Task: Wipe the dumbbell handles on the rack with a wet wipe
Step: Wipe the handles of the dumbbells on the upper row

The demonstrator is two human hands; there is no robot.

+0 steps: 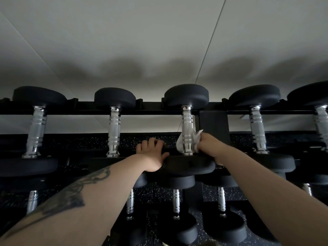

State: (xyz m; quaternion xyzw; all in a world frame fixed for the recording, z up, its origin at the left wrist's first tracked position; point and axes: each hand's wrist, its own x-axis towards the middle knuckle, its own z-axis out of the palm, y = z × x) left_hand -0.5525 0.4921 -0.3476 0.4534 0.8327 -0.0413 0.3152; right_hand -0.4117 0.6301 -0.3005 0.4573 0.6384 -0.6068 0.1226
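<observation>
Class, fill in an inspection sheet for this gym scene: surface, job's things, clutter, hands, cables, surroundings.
Surface: black rack, two tiers showing.
Job's things: white wet wipe wrapped round the chrome handle of the middle top-tier dumbbell.
Clutter: nothing seen.
Hands: right hand grips the wipe against the handle; left hand rests on that dumbbell's near black head.
Cables: nothing seen.
Surroundings: pale wall behind; speckled black floor below.

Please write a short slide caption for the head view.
Right hand wraps a wet wipe round a dumbbell handle; left hand steadies it.
</observation>
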